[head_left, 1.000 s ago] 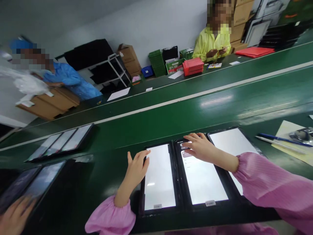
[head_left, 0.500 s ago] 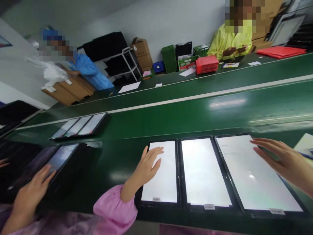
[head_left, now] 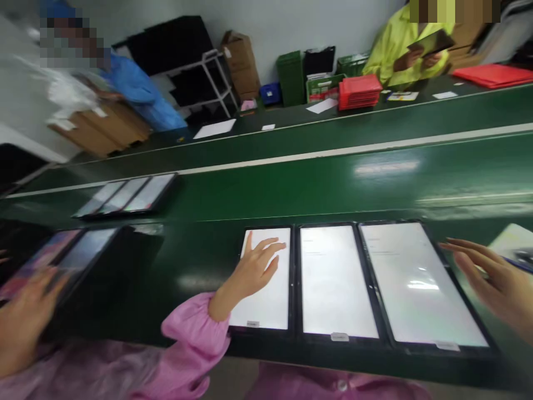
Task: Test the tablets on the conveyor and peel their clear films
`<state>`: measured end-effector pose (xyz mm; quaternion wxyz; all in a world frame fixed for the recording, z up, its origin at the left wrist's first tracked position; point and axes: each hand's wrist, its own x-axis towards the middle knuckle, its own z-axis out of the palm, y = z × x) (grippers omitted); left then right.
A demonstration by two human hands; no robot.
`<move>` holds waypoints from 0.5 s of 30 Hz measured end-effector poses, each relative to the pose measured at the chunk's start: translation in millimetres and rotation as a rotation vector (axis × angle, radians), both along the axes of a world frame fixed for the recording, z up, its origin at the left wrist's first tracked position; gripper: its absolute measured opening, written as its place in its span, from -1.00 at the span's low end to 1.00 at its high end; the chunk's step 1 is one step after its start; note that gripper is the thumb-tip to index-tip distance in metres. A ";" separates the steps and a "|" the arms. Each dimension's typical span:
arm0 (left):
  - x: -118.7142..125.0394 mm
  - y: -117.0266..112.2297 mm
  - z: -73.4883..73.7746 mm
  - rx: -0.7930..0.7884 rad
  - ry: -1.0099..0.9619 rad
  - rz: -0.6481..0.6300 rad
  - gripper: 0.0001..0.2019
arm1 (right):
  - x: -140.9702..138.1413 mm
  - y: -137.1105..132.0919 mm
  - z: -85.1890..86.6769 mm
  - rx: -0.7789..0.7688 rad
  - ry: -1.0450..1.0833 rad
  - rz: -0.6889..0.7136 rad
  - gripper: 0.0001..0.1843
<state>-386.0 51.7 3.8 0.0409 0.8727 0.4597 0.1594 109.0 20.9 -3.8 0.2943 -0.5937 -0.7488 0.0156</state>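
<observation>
Three lit tablets lie side by side in front of me on the green bench: a left tablet (head_left: 270, 294), a middle tablet (head_left: 333, 278) and a right tablet (head_left: 412, 278), all showing white screens. My left hand (head_left: 256, 265) rests on the left tablet with fingers spread, in a pink sleeve. At the right tablet's right edge my right hand (head_left: 495, 280) hovers with its fingers stretched out and nothing in it.
A co-worker's hand (head_left: 25, 316) touches dark tablets (head_left: 75, 250) at the left. More tablets (head_left: 129, 194) lie on the green conveyor belt (head_left: 333, 183). Across it, two people, red trays (head_left: 358, 91), cardboard boxes (head_left: 100, 130), green crates. Paper and a pen (head_left: 512, 244) lie at right.
My right hand left the middle tablet, swung right past the right tablet's edge and stays there. The middle screen went from a menu to white. My left hand slid further onto the left tablet.
</observation>
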 end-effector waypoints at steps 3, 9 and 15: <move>9.0 1.3 6.3 0.094 0.018 0.005 -0.65 | -5.6 -0.1 6.6 -0.012 -0.067 -0.029 -0.30; 73.4 15.3 41.1 -0.087 -0.008 -0.263 -0.64 | -8.6 3.1 2.2 -0.032 -0.181 -0.091 -0.21; 133.9 40.7 29.4 -0.261 0.015 -0.388 -0.65 | -41.2 -37.3 11.3 0.092 -0.144 0.086 -0.53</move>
